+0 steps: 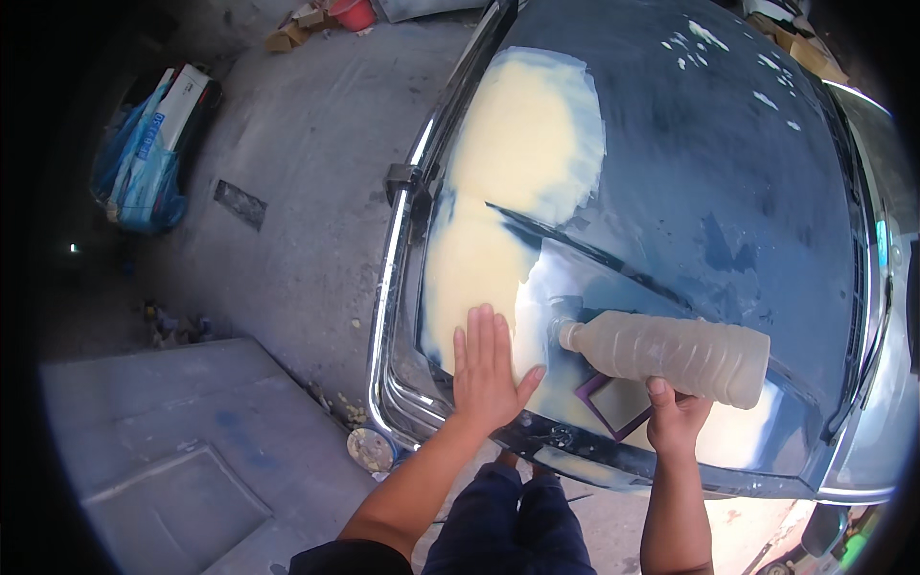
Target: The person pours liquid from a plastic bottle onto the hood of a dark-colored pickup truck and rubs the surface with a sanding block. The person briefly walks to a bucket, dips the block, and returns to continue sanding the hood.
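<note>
My left hand (487, 372) lies flat on a cream-coloured filler patch (470, 254) near the front corner of a dark blue car hood (661, 182), fingers stretched out. In my right hand (675, 418) is a cloudy plastic bottle (671, 353), tipped on its side with its neck toward my left hand. A shiny, wet-looking area shows on the hood by the bottle's mouth. Partly hidden under the bottle and beside my right hand, a flat square piece with a purple edge (604, 417) rests on the hood; its exact kind I cannot tell.
A chrome bar (388, 278) runs round the car's front. On the concrete floor at left stands a blue-and-white object (153, 158). A large grey panel (172, 460) lies at lower left, close to a round can (371, 448). At the top are a red bucket (353, 13) and cardboard pieces (287, 36).
</note>
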Action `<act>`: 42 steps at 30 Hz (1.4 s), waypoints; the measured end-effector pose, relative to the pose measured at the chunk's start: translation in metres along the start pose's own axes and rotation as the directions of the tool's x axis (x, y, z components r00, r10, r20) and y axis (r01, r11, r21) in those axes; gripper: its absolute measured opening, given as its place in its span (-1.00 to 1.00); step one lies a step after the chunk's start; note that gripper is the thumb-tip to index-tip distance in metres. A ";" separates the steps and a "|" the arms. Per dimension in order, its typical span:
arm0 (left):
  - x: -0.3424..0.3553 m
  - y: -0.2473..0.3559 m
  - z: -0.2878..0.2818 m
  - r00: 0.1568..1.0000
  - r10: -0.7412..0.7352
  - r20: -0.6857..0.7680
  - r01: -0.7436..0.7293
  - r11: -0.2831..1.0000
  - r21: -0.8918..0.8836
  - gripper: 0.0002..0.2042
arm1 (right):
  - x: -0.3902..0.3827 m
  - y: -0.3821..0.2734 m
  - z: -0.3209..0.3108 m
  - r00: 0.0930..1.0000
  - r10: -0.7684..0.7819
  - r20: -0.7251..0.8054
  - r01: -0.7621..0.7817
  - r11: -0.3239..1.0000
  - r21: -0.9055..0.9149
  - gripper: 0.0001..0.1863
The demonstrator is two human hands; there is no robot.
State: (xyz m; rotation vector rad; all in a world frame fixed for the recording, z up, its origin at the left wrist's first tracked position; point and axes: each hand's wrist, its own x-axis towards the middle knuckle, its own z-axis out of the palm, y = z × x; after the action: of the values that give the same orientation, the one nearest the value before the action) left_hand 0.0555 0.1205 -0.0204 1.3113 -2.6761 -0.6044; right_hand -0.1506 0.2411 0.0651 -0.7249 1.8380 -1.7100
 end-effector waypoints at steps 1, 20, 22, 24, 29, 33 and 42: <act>0.019 -0.004 -0.009 1.000 -0.014 0.013 0.013 1.000 0.009 -0.09 | 0.000 0.002 0.002 1.000 -0.005 0.005 0.005 1.000 -0.001 -0.08; 0.111 -0.097 -0.001 0.911 -0.407 -0.073 0.365 0.875 -0.318 -0.29 | -0.023 0.000 -0.013 1.000 0.003 0.025 -0.005 0.996 0.090 0.02; 0.088 -0.095 -0.001 0.901 -0.428 -0.071 0.383 0.861 -0.335 -0.30 | -0.026 0.004 -0.015 0.999 -0.016 0.031 0.013 0.996 0.092 0.01; 0.063 -0.094 0.003 0.894 -0.441 -0.082 0.391 0.855 -0.340 -0.30 | -0.029 0.005 -0.016 0.999 0.013 0.038 -0.017 0.996 0.088 0.01; 0.001 -0.074 0.015 0.882 -0.457 -0.115 0.411 0.865 -0.289 -0.28 | -0.035 0.012 -0.020 0.999 0.023 0.036 -0.025 0.998 0.054 0.01; 0.013 -0.071 0.015 0.902 -0.421 -0.094 0.395 0.894 -0.212 -0.21 | -0.034 0.010 -0.018 0.999 -0.033 0.040 0.030 0.996 0.080 0.00; 0.155 -0.061 -0.014 0.969 -0.215 -0.123 0.218 0.976 0.019 -0.11 | -0.045 0.006 -0.012 0.998 -0.052 0.034 0.050 0.997 0.058 0.00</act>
State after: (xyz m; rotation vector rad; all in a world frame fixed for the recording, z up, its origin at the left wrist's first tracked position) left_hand 0.0075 -0.0374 -0.0444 1.6085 -2.4762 -0.4873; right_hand -0.1264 0.2810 0.0609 -0.7801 1.7535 -1.7636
